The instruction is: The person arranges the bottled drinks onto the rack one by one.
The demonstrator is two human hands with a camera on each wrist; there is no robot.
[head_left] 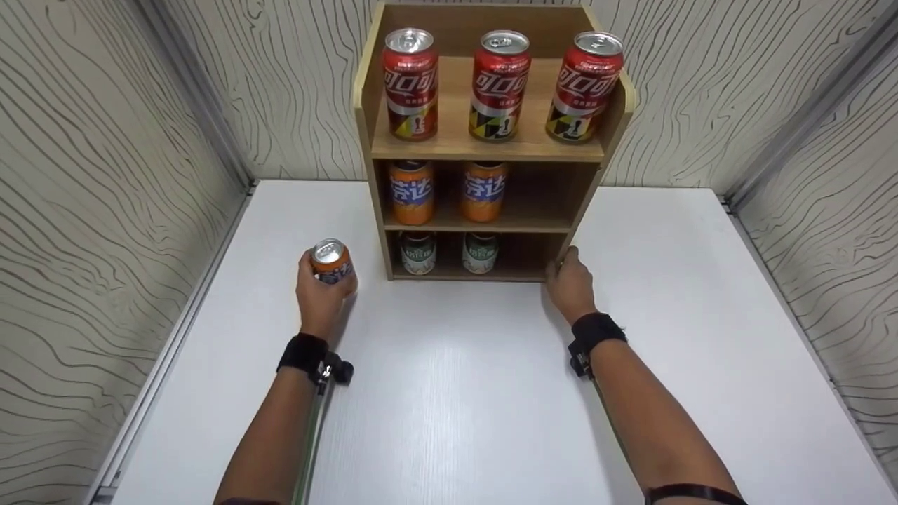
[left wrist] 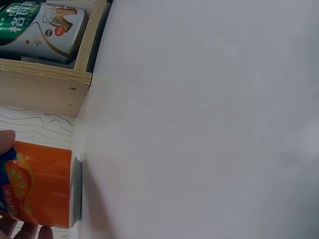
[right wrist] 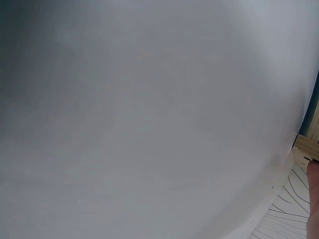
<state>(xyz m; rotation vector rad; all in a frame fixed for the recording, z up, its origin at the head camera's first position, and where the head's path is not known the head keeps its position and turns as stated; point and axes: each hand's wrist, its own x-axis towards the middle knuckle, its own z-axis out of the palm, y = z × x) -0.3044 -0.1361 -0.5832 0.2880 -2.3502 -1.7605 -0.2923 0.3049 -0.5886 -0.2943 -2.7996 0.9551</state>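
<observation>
My left hand (head_left: 323, 298) grips an upright orange Fanta can (head_left: 331, 265) at the left of the shelf. In the left wrist view, fingertips and thumb wrap the orange can (left wrist: 42, 184), its base close to the white tabletop. At the lower right corner of the wooden shelf (head_left: 484, 149), my right hand (head_left: 572, 284) touches the outer side panel. The right wrist view catches only part of this hand (right wrist: 313, 199) against the panel (right wrist: 302, 155); most of its fingers are hidden.
Red cola cans (head_left: 499, 88) stand on the top tier. Two orange Fanta cans (head_left: 412, 193) occupy the middle tier, and two green-and-white cans (head_left: 480, 254) the bottom one. Patterned walls (head_left: 91, 175) enclose the white table (head_left: 442, 393) at the back and sides.
</observation>
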